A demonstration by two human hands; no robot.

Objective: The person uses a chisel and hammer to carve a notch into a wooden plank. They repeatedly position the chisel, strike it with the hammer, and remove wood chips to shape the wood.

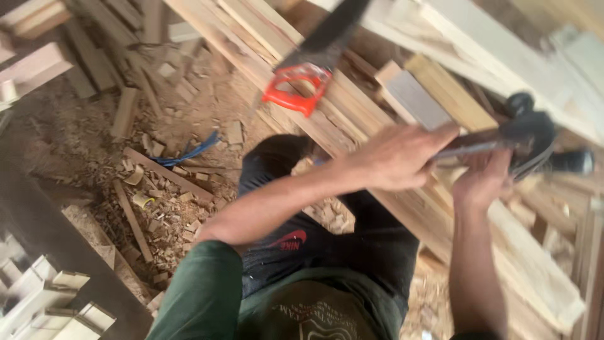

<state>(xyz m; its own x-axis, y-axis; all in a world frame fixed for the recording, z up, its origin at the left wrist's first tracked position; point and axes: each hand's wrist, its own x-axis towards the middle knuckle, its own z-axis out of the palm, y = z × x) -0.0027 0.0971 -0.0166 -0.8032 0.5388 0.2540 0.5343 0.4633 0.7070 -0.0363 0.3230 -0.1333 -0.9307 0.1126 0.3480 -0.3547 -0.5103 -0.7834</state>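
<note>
Sawdust-strewn floor (94,145) and stacked planks (352,107) surround the work — left hand (396,157) and right hand (481,179) both have fingers wrapped round a dark long-handled tool (503,141) over the planks; a firm, steady two-handed grip is advisable.

The handsaw (311,63) lies on the stacked planks (352,107), behind both hands. Left hand (393,157) and right hand (481,179) sit side by side on the power tool (522,135); wood scraps (157,189) litter the floor to the left.
</note>
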